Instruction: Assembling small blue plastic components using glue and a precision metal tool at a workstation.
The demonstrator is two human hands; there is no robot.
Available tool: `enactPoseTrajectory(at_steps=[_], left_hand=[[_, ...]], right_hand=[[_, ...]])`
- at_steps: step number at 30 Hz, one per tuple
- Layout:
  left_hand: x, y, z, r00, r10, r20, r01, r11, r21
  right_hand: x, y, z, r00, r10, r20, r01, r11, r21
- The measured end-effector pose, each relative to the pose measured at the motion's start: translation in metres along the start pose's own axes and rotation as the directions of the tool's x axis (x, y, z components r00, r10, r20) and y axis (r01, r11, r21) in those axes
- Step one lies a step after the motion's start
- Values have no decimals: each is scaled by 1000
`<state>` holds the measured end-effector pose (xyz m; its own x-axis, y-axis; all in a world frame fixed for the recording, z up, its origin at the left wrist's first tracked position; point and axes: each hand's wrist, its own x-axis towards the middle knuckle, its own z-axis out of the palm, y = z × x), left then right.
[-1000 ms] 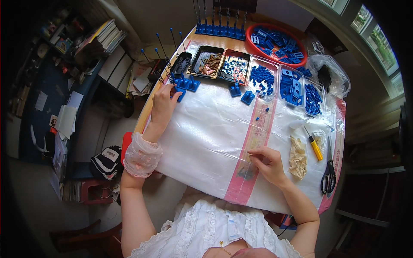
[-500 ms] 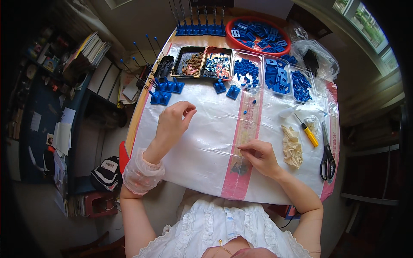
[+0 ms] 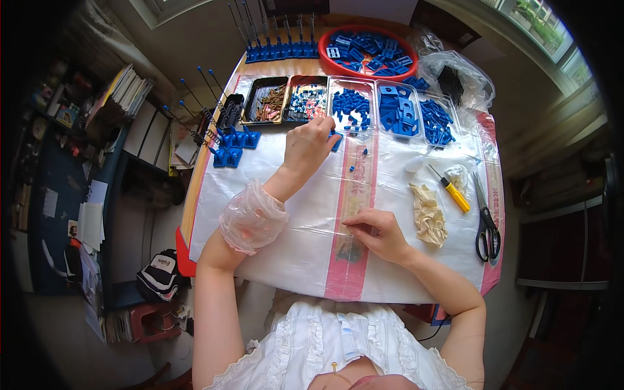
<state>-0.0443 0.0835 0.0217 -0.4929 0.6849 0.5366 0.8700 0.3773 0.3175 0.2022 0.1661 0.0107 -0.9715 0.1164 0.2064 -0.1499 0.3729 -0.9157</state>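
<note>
My left hand [image 3: 308,144], its forearm in a sheer pale pink sleeve cover [image 3: 254,216], is over the table in front of the trays. Its fingers are curled together at a small blue plastic bracket [image 3: 336,142], which they partly cover; whether they grip it or another part is hidden. Nearer to me, my right hand [image 3: 382,235] rests above the cloth's pink stripe, thumb and fingertips pinched together. Anything in that pinch is too small to make out. Two tiny blue pieces [image 3: 365,151] lie on the cloth between the hands and the trays.
Trays hold brass-coloured screws [image 3: 270,104], small metal nuts [image 3: 307,103] and blue parts [image 3: 351,107]. Behind stands a red basin [image 3: 323,60] of blue plates. Blue assemblies with springs and rods [image 3: 227,157] stand left. A yellow screwdriver [image 3: 456,197], crumpled cloth [image 3: 428,218] and scissors [image 3: 486,235] lie right.
My left hand has moved right and forward, from open cloth to the small blue brackets by the trays. My right hand keeps its pinch in nearly the same place. The whole view has shifted slightly.
</note>
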Motion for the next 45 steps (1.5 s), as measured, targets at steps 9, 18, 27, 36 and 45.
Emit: enactPoseTrajectory(at_steps=[9, 18, 27, 36, 45], left_hand=[[-11, 14, -33, 987, -48, 152, 67, 990, -122], [-58, 36, -58, 963, 26, 268, 55, 955, -291], [-65, 46, -52, 955, -43, 292, 151, 922, -356], [-71, 36, -42, 939, -58, 339, 196, 900, -389], [-70, 31, -40, 915, -87, 395, 289, 822, -490]], right_hand=[[1, 0, -2, 998, -39, -44, 38, 999, -6], [10, -25, -38, 918, -234, -319, 230, 972, -54], [12, -71, -126, 533, -70, -843, 258, 962, 83], [96, 62, -312, 625, -165, -763, -429, 743, -513], [169, 145, -363, 655, -29, -755, -702, 347, -622]])
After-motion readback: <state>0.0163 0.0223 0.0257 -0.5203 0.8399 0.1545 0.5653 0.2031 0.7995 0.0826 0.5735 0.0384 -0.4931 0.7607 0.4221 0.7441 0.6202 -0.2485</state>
